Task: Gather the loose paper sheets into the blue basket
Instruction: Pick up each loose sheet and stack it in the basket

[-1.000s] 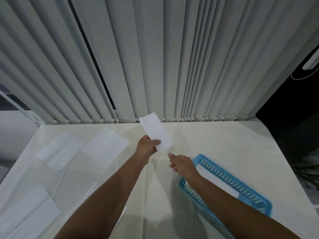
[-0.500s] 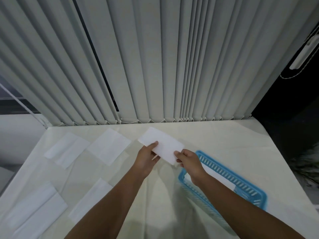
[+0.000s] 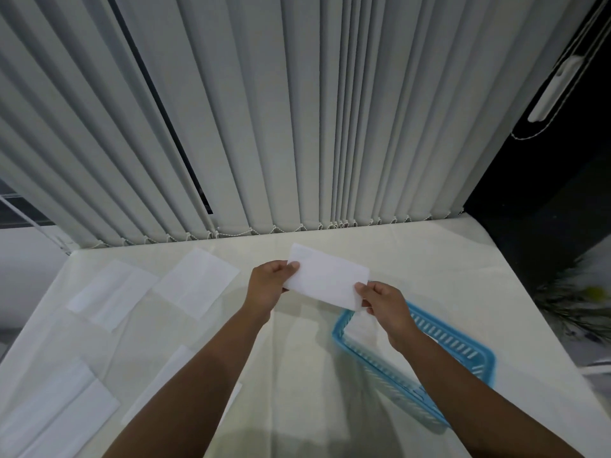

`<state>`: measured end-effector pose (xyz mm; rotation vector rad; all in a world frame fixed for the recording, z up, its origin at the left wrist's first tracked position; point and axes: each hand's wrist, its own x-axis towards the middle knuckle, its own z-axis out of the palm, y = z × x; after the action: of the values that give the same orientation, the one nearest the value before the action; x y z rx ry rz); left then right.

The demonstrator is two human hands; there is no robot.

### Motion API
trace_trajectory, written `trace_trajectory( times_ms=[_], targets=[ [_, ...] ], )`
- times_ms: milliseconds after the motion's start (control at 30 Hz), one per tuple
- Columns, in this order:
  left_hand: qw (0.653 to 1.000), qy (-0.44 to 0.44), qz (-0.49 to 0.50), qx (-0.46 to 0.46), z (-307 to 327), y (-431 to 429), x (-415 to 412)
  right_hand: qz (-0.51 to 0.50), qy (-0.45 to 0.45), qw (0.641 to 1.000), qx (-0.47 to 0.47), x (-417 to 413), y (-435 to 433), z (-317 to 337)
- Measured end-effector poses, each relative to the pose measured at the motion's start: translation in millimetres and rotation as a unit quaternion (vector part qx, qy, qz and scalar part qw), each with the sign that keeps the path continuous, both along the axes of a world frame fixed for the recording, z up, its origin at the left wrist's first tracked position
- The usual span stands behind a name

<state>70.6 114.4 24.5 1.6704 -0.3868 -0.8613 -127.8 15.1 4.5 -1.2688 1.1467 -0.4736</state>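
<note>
A white paper sheet (image 3: 327, 279) is held flat in the air between both hands, just beyond the far left corner of the blue basket (image 3: 463, 348). My left hand (image 3: 267, 285) pinches its left end. My right hand (image 3: 383, 305) pinches its right near corner, over the basket's end. White paper lies inside the basket, mostly hidden by my right arm. Loose sheets lie on the table: one (image 3: 196, 282) at the back centre-left, a pair (image 3: 114, 294) further left, another (image 3: 158, 381) beside my left forearm, and a pair (image 3: 56, 411) at the near left.
The table (image 3: 429, 259) wears a cream cloth. Vertical blinds (image 3: 297, 127) hang right behind its far edge. A dark gap and a plant (image 3: 582, 302) lie off the right edge.
The sheet was upright in my left hand alone. My right hand took its other end, and both hands turned it flat and moved it right towards the basket.
</note>
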Motion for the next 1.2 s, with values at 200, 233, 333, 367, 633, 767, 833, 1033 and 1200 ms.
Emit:
trace_trajectory(
  times_ms=[200, 233, 333, 367, 633, 767, 833, 1033, 1200],
  targets=[
    [1.0, 0.005, -0.011, -0.001, -3.0, -15.2, -11.6, -0.045, 0.015, 0.998, -0.03, -16.0, 3.4, -2.4],
    [1.0, 0.002, -0.018, 0.001, -4.4, -17.7, -14.6, -0.054, 0.022, 0.998, -0.036, -19.0, 3.9, -4.2],
    [0.998, -0.03, -0.045, 0.019, -11.4, -25.3, -23.5, -0.079, 0.042, 0.995, -0.05, -29.3, 6.8, -7.6],
    [0.997, -0.04, -0.055, 0.027, -13.8, -27.5, -26.6, -0.087, 0.048, 0.994, -0.051, -32.8, 7.9, -8.0],
    [0.975, -0.14, -0.145, 0.092, -30.2, -46.6, -54.5, -0.139, 0.087, 0.984, -0.076, -70.0, 16.3, -14.2],
    [0.945, -0.223, -0.198, 0.134, -35.6, -58.0, -73.2, -0.152, 0.041, 0.987, -0.016, -83.1, 20.9, -7.3],
    [0.925, -0.273, -0.213, 0.156, -37.2, -61.8, -81.9, -0.168, 0.015, 0.985, 0.017, -89.6, 22.8, -3.8],
    [0.912, -0.304, -0.223, 0.162, -48.3, -63.2, -98.9, -0.164, 0.041, 0.983, 0.068, -109.7, 28.8, -13.3],
    [0.884, -0.352, -0.24, 0.193, -54.9, -60.8, -101.8, -0.197, 0.04, 0.977, 0.072, -119.0, 31.9, -19.8]
  ],
)
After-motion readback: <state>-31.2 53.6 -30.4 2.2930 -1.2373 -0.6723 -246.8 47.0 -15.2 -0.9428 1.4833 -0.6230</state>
